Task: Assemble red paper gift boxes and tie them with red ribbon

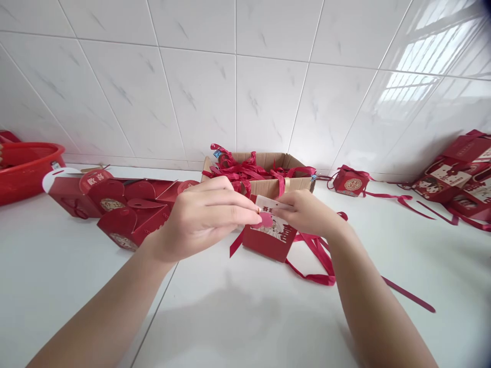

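Right hand (301, 209) pinches white card (264, 203); characters (265, 209) half-covered.

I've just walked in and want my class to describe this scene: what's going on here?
A person has both hands at a red printed box. The left hand has its fingertips at a pink piece; the right hand is near the box's top. Fingers partly hide the grips. Red ribbon lies beside it. Behind stands a cardboard carton of ribbons, with more red boxes to the left.
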### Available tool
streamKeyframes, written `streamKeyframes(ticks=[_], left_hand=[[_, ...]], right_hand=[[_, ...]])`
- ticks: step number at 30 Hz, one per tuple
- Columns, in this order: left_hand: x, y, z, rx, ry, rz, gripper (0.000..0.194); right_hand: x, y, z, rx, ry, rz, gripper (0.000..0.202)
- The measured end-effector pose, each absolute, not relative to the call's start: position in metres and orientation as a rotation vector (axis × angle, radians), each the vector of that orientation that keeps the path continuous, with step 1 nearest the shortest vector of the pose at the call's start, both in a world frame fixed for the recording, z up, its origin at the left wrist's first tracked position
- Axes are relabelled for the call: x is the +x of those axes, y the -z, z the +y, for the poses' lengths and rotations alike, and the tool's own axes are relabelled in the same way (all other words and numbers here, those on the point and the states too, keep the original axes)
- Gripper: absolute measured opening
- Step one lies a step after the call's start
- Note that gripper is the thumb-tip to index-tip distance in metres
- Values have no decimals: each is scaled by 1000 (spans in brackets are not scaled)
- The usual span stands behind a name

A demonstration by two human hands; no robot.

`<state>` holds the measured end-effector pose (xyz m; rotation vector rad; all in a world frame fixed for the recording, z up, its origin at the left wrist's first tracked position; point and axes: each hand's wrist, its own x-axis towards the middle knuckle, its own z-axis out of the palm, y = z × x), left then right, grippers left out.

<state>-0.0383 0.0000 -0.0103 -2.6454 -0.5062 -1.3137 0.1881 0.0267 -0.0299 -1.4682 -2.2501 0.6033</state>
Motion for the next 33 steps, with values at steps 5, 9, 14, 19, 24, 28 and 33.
streamKeyframes(ticks=[5, 9, 14, 19, 24, 28, 33], left_hand=[[-36, 17, 11, -2668, 1361, -486, 23], [-32, 34, 26, -2753, 1320, -530, 21], [-29, 49, 37, -2818, 1319, -612, 20], [-25, 44, 29, -2906, 1450, -522, 15], [-24, 36, 19, -2995, 1483, -466, 17], [-26, 35, 17, -2988, 1524, -478, 17], [-27, 35, 16, -2957, 1555, -430, 20]], right_hand=[[188, 37, 35, -1445, -646, -2327, 25], [194, 37, 36, -1337, -634, -2320, 31], [198, 32, 33, -1190, -564, -2258, 45], [207, 19, 21, -814, -499, -2216, 36], [203, 13, 10, -503, -484, -2281, 30], [195, 13, 6, -392, -377, -2275, 20], [190, 14, 6, -386, -247, -2240, 7]])
